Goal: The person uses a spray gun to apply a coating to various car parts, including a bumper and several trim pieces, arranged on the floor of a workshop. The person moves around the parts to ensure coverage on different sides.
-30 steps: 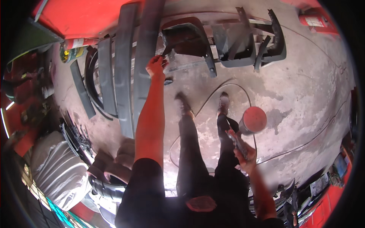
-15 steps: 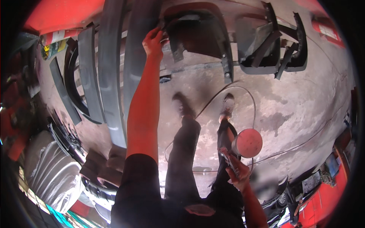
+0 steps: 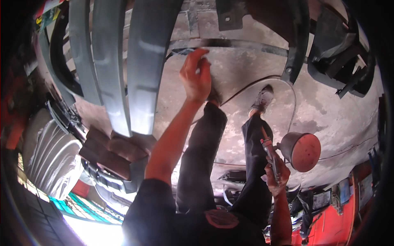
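Note:
My right hand (image 3: 279, 176) is closed round the metal body of a spray gun (image 3: 271, 153). The gun's round cup (image 3: 305, 152) sticks out to the right, its reddish end facing me. My left hand (image 3: 196, 80) is in the air above the floor, fingers loosely bent and apart, with nothing visible in it. Just left of that hand stands a long dark grey panel (image 3: 150, 61), shaped like a bumper; hand and panel look apart. Ahead is a black curved plastic part (image 3: 297, 41), partly cut off by the view's upper edge.
A thin hose (image 3: 294, 96) loops over the concrete floor (image 3: 238, 135) ahead of my feet. More long grey panels (image 3: 108, 61) stand at the left. Brown blocks (image 3: 98, 147) and a plastic-wrapped bundle (image 3: 53, 156) lie nearer left. Black moulded parts (image 3: 340, 57) are at far right.
My left hand has come back toward me, away from the black curved part. My right hand has raised the spray gun, its cup now farther right. The view has shifted, with the panels looking closer.

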A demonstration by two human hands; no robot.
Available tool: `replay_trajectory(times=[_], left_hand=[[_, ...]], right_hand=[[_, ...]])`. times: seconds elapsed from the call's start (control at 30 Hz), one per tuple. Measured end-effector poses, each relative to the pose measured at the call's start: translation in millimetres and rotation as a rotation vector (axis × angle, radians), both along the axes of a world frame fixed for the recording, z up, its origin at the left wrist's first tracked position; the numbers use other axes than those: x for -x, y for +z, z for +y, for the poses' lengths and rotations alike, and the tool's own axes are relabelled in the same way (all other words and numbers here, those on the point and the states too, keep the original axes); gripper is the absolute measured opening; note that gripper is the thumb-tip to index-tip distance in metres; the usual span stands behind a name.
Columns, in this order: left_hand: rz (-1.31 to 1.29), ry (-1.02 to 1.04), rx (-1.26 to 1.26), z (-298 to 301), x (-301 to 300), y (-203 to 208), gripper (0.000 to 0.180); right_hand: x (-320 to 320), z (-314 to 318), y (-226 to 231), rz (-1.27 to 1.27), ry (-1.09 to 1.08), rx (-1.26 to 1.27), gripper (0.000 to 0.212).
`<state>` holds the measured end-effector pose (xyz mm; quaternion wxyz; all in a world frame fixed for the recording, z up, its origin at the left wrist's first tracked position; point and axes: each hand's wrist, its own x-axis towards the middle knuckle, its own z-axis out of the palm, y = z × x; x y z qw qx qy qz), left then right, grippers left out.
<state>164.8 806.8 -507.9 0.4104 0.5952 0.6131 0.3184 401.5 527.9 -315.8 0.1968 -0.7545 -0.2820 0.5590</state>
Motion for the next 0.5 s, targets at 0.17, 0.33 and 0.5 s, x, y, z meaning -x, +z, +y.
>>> replay_trajectory(times=[0.17, 0.33, 0.5], left_hand=[[0.091, 0.056, 0.316, -97.2, 25.1, -68.5, 0.016], [0.155, -0.082, 0.489, -154.0, 32.4, -63.2, 0.017], [0.027, -0.020, 0.586, -164.9, 45.6, -42.1, 0.022]], right_hand=[[-6.0, 16.6, -27.0, 0.012, 0.039, -0.176, 0.047], [5.9, 108.7, 7.8, -0.115, -0.204, -0.154, 0.051], [4.9, 229.3, 36.5, -0.232, -0.390, -0.280, 0.041]])
